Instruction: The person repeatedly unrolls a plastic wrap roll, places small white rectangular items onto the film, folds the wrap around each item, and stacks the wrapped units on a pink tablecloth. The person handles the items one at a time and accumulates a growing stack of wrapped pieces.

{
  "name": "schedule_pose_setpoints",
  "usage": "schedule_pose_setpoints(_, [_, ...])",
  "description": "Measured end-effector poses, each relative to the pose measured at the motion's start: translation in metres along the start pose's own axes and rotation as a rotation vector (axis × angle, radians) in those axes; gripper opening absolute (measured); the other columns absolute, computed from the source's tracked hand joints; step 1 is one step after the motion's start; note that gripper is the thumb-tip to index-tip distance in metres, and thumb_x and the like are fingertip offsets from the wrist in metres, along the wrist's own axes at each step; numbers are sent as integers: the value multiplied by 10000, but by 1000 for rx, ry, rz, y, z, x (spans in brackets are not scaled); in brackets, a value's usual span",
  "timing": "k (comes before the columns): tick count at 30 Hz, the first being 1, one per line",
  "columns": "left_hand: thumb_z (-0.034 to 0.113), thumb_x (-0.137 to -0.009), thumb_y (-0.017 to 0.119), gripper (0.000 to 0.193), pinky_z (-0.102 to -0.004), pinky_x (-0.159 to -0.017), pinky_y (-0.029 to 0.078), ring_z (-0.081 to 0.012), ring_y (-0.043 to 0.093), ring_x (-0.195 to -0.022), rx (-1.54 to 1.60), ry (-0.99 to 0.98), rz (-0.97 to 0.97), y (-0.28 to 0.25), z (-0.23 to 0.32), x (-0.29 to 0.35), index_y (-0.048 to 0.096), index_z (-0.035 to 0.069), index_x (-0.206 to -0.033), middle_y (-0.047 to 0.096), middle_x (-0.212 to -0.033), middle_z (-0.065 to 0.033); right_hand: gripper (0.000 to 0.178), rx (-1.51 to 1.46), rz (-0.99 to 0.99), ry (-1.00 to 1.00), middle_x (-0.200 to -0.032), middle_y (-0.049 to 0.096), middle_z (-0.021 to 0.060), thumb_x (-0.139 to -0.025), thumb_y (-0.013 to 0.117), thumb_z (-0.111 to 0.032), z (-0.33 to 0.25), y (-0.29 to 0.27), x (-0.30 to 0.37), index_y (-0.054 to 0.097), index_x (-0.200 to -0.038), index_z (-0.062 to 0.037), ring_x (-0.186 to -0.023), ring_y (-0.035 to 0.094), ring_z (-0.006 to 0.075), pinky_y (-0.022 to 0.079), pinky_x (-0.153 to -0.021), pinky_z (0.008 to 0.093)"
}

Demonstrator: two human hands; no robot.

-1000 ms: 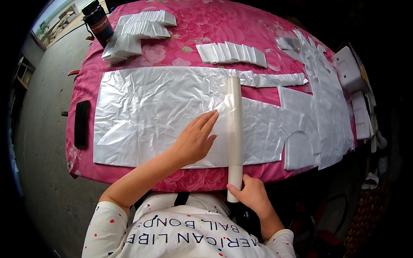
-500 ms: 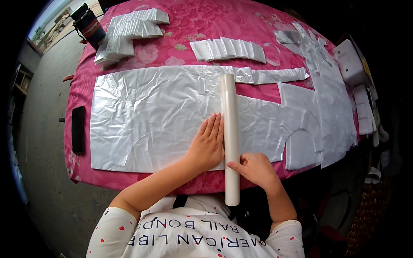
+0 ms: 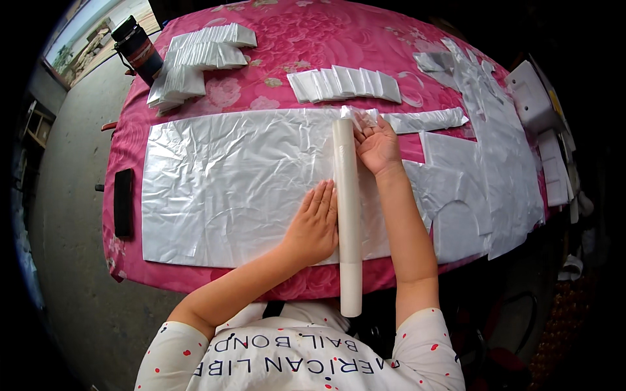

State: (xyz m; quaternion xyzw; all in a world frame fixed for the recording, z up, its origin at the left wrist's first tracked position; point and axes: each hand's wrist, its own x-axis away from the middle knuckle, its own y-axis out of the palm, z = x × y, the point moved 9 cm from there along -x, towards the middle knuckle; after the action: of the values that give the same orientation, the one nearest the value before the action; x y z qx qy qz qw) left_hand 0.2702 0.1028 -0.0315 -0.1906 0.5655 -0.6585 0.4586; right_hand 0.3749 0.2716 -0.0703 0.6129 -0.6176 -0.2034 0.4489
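Observation:
A long pale roll (image 3: pixel 350 221) stands lengthwise across a flat stack of whitish plastic sheeting (image 3: pixel 241 189), its near end jutting past the table edge. My left hand (image 3: pixel 313 225) lies flat on the sheeting, fingers stretched out together, its side against the roll. At the roll's far end, my right hand (image 3: pixel 379 146) is turned palm up. Its curled fingers and thumb hold a crumpled bit of the sheeting's far edge, where a narrow folded strip (image 3: pixel 424 120) runs off to the right. Part of the sheeting is hidden under the roll and my right forearm.
Folded plastic packets (image 3: pixel 345 85) lie fanned beyond the sheeting, with more packets (image 3: pixel 186 81) at far left beside a dark flask (image 3: pixel 138 51). A black phone-like object (image 3: pixel 123 203) rests at left. Loose plastic (image 3: pixel 505 163) and white boxes (image 3: pixel 531 94) are at right on the pink tablecloth (image 3: pixel 313 39).
My right hand has left the roll's near part and reached to its far end, at the sheeting's far edge. My left hand stays flat beside the roll.

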Motion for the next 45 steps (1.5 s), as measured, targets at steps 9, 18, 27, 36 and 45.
schedule_pose_setpoints(9, [199,-840,381,579,-451,-1098,160,-388,254,-1322,37,9,14,0,4,0,305,-147,-1298,296,-1381,-296,374,-231,-638,-458,-1240,549,123,-912,380,-163,-212,-13,47,496,-1223,9,-1182,497,272,362,-1018,455])
schedule_pose_setpoints(18, [213,-849,386,567,-475,-1087,175,-407,261,-1314,119,7,-104,6,-4,4,326,-150,-1281,315,-1364,-308,357,773,-530,-632,-1184,563,153,-942,450,-180,-2,208,111,479,-1254,-10,-1117,509,217,356,-980,315])
schedule_pose_setpoints(27, [212,-837,391,575,-472,-1090,187,-391,262,-1323,-68,43,132,18,-1,2,332,-141,-1288,307,-1378,-293,507,1696,-856,-343,-1360,387,207,-876,532,-235,269,189,106,408,-1307,0,-1320,262,371,212,-1068,482])
schedule_pose_setpoints(36, [170,-820,471,603,-407,-1068,244,-370,269,-1314,521,-15,181,-21,-34,5,297,-80,-1341,308,-1389,-251,448,1533,-871,-611,-1308,466,160,-828,607,-208,122,173,171,508,-1220,-16,-1268,368,331,312,-1029,411])
schedule_pose_setpoints(45, [428,-953,323,661,-309,-724,435,-176,558,-872,1766,-630,-72,20,-103,-68,127,0,-1417,348,-1407,-106,368,1827,-601,-703,-1245,528,124,-823,590,-214,9,54,182,572,-1146,-38,-1154,490,317,389,-962,402])
